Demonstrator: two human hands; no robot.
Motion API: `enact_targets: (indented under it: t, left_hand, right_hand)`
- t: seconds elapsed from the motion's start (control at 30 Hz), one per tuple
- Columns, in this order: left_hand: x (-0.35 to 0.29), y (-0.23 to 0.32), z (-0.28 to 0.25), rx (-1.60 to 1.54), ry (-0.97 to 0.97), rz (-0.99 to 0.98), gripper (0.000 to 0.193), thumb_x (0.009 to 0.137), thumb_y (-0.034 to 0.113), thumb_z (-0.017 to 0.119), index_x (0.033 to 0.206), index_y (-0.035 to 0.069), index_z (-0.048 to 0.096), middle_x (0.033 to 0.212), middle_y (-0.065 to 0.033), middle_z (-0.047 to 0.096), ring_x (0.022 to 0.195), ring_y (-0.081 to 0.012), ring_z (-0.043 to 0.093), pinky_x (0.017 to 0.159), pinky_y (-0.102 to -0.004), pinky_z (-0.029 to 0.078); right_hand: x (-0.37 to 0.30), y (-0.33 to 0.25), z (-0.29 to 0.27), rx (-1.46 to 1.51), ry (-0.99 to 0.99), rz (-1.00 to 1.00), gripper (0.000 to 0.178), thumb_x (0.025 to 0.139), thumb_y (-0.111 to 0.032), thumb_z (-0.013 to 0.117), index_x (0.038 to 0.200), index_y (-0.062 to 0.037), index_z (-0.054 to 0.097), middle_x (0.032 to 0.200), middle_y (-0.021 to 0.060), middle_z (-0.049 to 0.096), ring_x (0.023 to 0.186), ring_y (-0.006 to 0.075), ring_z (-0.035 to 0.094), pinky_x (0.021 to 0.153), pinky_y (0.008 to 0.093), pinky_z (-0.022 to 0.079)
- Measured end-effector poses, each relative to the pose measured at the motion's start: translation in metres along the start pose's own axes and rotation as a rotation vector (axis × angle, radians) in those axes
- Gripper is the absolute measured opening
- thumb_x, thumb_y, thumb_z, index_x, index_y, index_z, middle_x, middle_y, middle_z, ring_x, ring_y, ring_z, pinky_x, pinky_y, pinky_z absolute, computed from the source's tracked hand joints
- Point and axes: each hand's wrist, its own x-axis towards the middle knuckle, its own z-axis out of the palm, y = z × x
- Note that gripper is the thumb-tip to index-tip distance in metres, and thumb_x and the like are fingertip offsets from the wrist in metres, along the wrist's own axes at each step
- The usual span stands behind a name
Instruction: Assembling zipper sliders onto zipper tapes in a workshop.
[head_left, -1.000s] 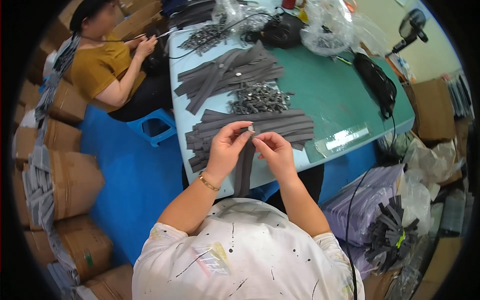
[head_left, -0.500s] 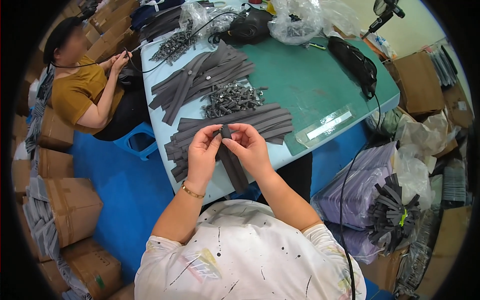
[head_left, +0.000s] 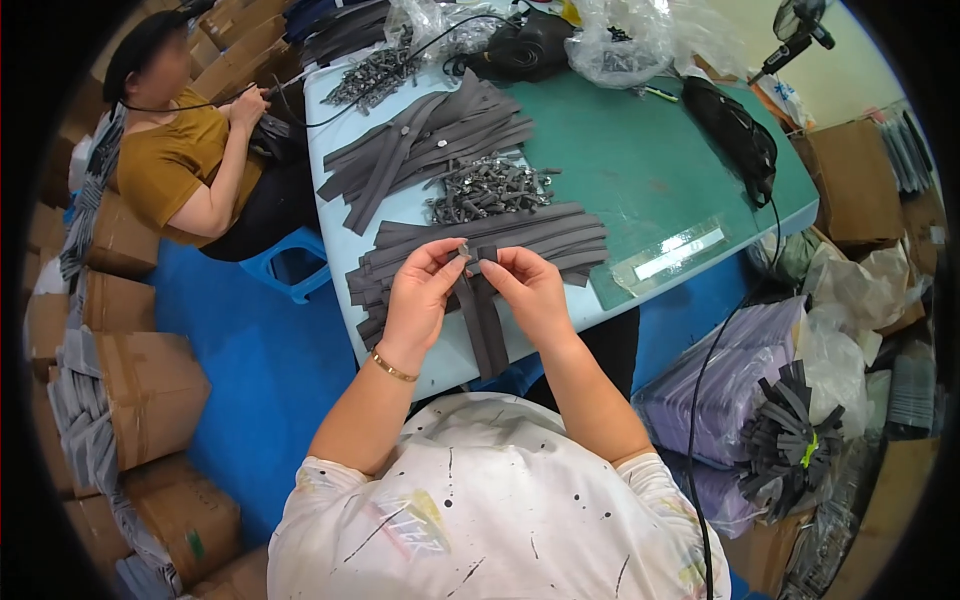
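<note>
In front of me at the table edge, a dark grey zipper strip (head_left: 484, 335) hangs down between my hands. Near its top the strip parts into two tapes. My left hand (head_left: 420, 293) pinches one upper end between thumb and finger, and a small metallic piece, perhaps a slider, shows at the fingertips. My right hand (head_left: 530, 293) pinches the other upper end. Just beyond my fingers lies a stack of grey zipper strips (head_left: 560, 236). Behind it sits a heap of zipper sliders (head_left: 490, 190) with dark pulls, and farther back another pile of strips (head_left: 440, 135).
A green cutting mat (head_left: 620, 140) covers the right side of the table, with a black pouch (head_left: 735, 130) on it. At left another person (head_left: 180, 165) sits on a blue stool (head_left: 290, 265). Cardboard boxes (head_left: 150, 395) line the left; wrapped purple bundles (head_left: 715, 375) stand at right.
My fingertips have moved apart slightly, and the strip's top now shows split into two tapes. The whole view has shifted a little.
</note>
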Motion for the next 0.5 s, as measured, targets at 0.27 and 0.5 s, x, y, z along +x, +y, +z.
enact_targets:
  t: [0.27,0.5]
  left_hand:
    - [-0.001,0.001,0.0,0.092,-0.03,0.007,0.023,0.085,0.001,0.06,0.108,0.001,0.06,0.1,-0.0035,0.062,0.089,-0.0081,0.056,0.082,-0.0216,0.045]
    - [-0.004,0.001,0.003,0.251,-0.036,0.039,0.023,0.086,0.002,0.059,0.108,0.0,0.059,0.1,-0.0031,0.062,0.089,-0.0075,0.055,0.082,-0.0214,0.045]
  right_hand:
    - [0.002,-0.011,-0.005,-0.13,-0.086,0.088,0.013,0.083,-0.01,0.065,0.09,0.0006,0.063,0.077,-0.002,0.061,0.067,0.0023,0.052,0.057,0.017,0.04]
    - [0.001,-0.01,-0.012,-0.318,-0.114,0.071,0.015,0.082,-0.008,0.065,0.092,0.0011,0.062,0.077,-0.0013,0.062,0.067,0.0028,0.053,0.059,0.0183,0.042]
